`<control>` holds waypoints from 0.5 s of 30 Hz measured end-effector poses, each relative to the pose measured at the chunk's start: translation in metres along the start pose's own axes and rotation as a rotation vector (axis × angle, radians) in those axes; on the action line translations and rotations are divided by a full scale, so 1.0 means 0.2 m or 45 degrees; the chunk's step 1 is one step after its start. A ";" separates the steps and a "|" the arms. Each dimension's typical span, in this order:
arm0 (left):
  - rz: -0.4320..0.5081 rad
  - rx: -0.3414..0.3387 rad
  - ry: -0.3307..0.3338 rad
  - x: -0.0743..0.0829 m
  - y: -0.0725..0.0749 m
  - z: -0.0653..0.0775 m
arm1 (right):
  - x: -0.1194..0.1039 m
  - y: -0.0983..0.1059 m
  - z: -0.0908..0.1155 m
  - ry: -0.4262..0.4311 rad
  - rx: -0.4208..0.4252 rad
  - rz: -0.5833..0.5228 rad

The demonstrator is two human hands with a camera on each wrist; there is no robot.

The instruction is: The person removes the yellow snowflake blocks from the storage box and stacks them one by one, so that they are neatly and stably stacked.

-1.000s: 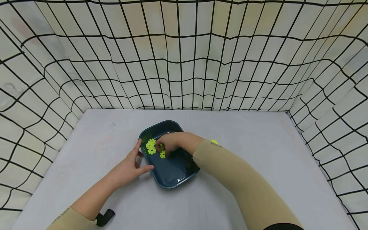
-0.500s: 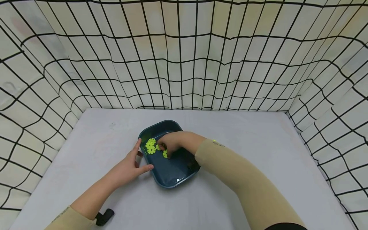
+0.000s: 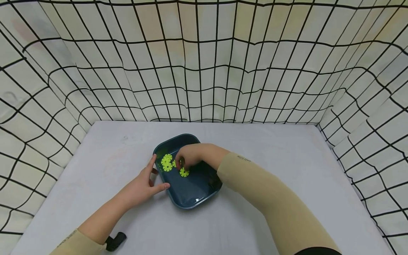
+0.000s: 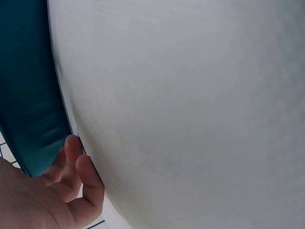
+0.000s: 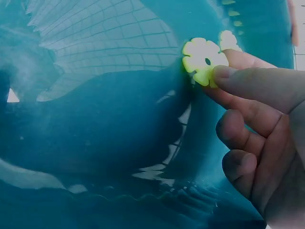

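Observation:
A dark teal rectangular tray (image 3: 191, 191) sits on the white surface. Over its left rim lies my left hand (image 3: 143, 187), thumb and forefinger spread and touching the edge; the left wrist view has its fingertips (image 4: 88, 167) by the tray's outer side. Inside the tray, my right hand (image 3: 190, 156) pinches a yellow-green notched plastic disc (image 5: 202, 59) between thumb and forefinger. In the head view this disc (image 3: 184, 173) shows just below the fingers. Several like discs (image 3: 166, 163) lie clustered at the tray's left side, one partly hidden by the right hand.
Black netting (image 3: 204, 78) over pale walls surrounds the back and sides of the white table (image 3: 280, 170). A black object (image 3: 116, 241) juts out beside the left sleeve. The tray's inside is glossy like water, with the net reflected in it.
My right hand has shifted slightly right and away from me, and the disc at its fingers has moved a little right and shows more fully. The left hand and tray stay put.

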State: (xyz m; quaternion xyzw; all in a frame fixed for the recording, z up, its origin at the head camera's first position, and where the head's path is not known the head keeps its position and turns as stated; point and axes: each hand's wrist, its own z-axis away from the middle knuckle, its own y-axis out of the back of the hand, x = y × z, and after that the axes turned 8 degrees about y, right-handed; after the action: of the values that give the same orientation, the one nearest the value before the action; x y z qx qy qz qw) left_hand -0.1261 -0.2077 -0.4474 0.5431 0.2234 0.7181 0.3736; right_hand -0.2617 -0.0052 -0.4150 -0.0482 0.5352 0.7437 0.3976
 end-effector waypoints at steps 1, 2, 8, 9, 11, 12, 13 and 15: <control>0.002 -0.001 0.001 0.00 0.00 0.00 | 0.00 0.01 0.00 0.004 -0.001 -0.007; 0.003 -0.002 0.001 0.00 0.00 0.00 | 0.00 0.02 0.01 0.007 -0.001 -0.016; 0.010 -0.006 0.003 0.01 0.00 0.00 | 0.01 0.07 0.03 0.031 0.017 -0.094; 0.011 -0.007 0.003 0.01 0.00 0.00 | 0.01 0.07 0.04 0.037 0.023 -0.106; 0.016 -0.010 0.004 0.01 0.00 0.00 | 0.02 0.09 0.05 0.047 0.036 -0.134; 0.017 -0.011 0.004 0.01 0.00 0.00 | 0.02 0.10 0.06 0.056 0.044 -0.148; 0.018 -0.011 0.004 0.01 0.00 0.00 | 0.03 0.11 0.07 0.061 0.049 -0.165; 0.021 -0.012 0.005 0.01 0.00 0.00 | 0.04 0.14 0.09 0.067 0.060 -0.200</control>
State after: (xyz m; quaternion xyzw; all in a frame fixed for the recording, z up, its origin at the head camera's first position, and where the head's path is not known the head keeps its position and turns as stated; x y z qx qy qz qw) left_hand -0.1263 -0.2057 -0.4462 0.5416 0.2165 0.7232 0.3698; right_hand -0.2777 0.0118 -0.3903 -0.1003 0.5573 0.6960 0.4416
